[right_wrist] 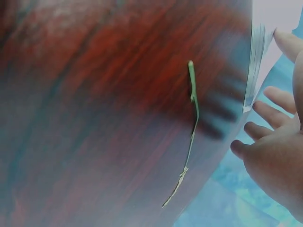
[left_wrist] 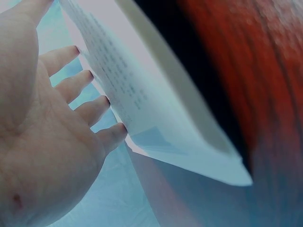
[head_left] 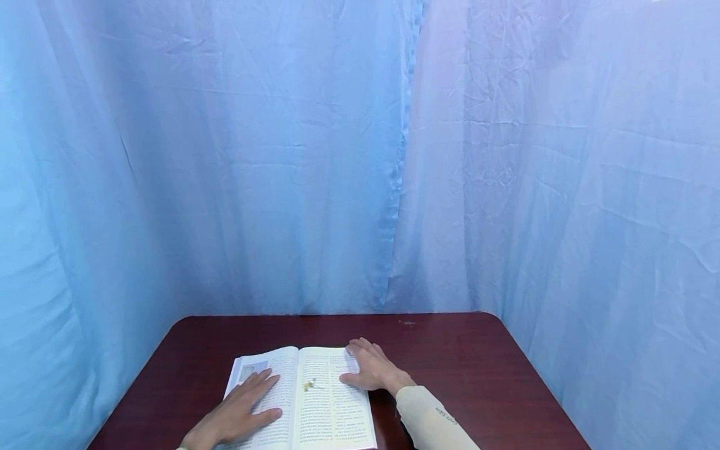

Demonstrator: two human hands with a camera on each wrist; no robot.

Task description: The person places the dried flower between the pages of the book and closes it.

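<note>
An open book [head_left: 315, 431] with printed pages lies on the table. On its right page is a small yellowish flower sprig [head_left: 309, 385]; whether it is real or printed I cannot tell. My left hand [head_left: 242, 409] rests on the left page with fingers spread, its fingertips touching the paper in the left wrist view. Near the outer upper edge of the right page lies my right hand [head_left: 371, 369], fingers fairly straight. In the right wrist view a thin green stem [right_wrist: 195, 109] lies on the table beside the book; the head view does not clearly show it.
The dark red-brown table [head_left: 461, 375] has rounded far corners. Pale blue curtains [head_left: 281, 156] hang behind it and along both sides. A small mark [head_left: 406, 323] shows near the table's far edge.
</note>
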